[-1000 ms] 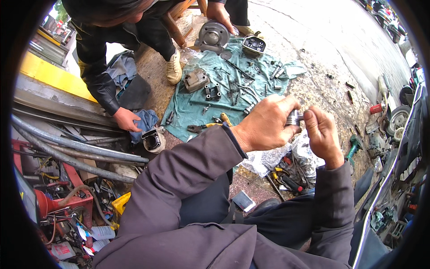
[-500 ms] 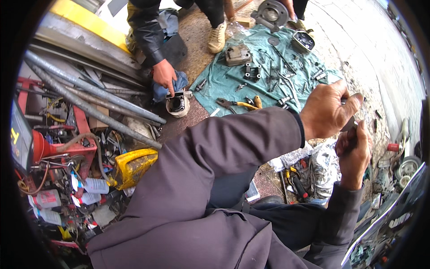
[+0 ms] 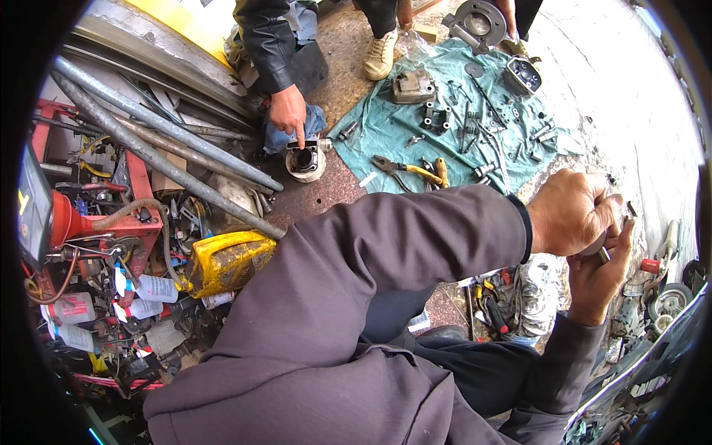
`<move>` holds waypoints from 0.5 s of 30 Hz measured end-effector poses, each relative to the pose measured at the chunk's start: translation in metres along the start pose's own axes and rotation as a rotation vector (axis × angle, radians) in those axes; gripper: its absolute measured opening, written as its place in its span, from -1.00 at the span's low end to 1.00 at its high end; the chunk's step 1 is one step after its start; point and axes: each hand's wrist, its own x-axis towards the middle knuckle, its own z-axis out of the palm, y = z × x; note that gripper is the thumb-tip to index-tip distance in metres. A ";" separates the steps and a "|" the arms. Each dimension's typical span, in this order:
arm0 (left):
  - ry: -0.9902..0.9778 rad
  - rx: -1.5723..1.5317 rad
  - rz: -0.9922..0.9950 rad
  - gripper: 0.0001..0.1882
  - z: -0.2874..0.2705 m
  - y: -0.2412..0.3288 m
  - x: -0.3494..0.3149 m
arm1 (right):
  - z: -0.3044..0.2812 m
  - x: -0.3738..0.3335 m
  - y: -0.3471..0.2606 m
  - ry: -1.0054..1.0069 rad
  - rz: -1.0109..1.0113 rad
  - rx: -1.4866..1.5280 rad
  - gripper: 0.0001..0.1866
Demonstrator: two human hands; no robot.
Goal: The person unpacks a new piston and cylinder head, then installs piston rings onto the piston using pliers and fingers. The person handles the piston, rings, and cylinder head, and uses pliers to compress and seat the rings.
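Note:
My left hand (image 3: 567, 213) reaches far to the right, its fingers closed on a small round grey metal part (image 3: 592, 246), possibly a piston. From below, my right hand (image 3: 595, 280) grips the same part, with thumb and fingers around its edge. A short shiny pin-like end (image 3: 604, 256) shows beside it, and a thin dark piece (image 3: 632, 209) stands at the right fingertips. My fingers hide most of the part. Left of my hands, a green cloth (image 3: 371, 159) carries a metal cover (image 3: 414, 87), yellow-handled pliers (image 3: 419, 172) and several small engine parts.
A co-worker's hand (image 3: 288, 113) points into a cylinder block (image 3: 305, 165); another hand (image 3: 507, 16) holds a round metal housing (image 3: 475, 26). Long metal pipes (image 3: 170, 144), a yellow jug (image 3: 228, 263) and bottles (image 3: 156, 288) crowd the left. Tools (image 3: 491, 304) lie below my forearm.
Both my hands have moved a little right with the metal part, which now shows more of its round face. The co-worker's finger still points at the cylinder block. The whole view has shifted slightly.

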 end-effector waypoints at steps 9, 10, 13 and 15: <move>-0.005 -0.004 0.068 -0.71 0.004 0.000 -0.002 | -0.015 0.000 0.002 -0.047 -0.049 -0.008 -0.37; 0.004 0.020 0.070 -0.71 0.005 0.000 -0.004 | -0.021 0.000 0.003 -0.072 -0.031 0.012 -0.41; 0.037 0.111 0.126 -0.71 0.009 0.001 -0.010 | -0.034 0.004 0.014 -0.098 -0.064 0.066 -0.49; 0.026 0.101 0.144 -0.71 0.010 0.001 -0.009 | -0.035 0.006 0.021 -0.109 -0.113 0.054 -0.49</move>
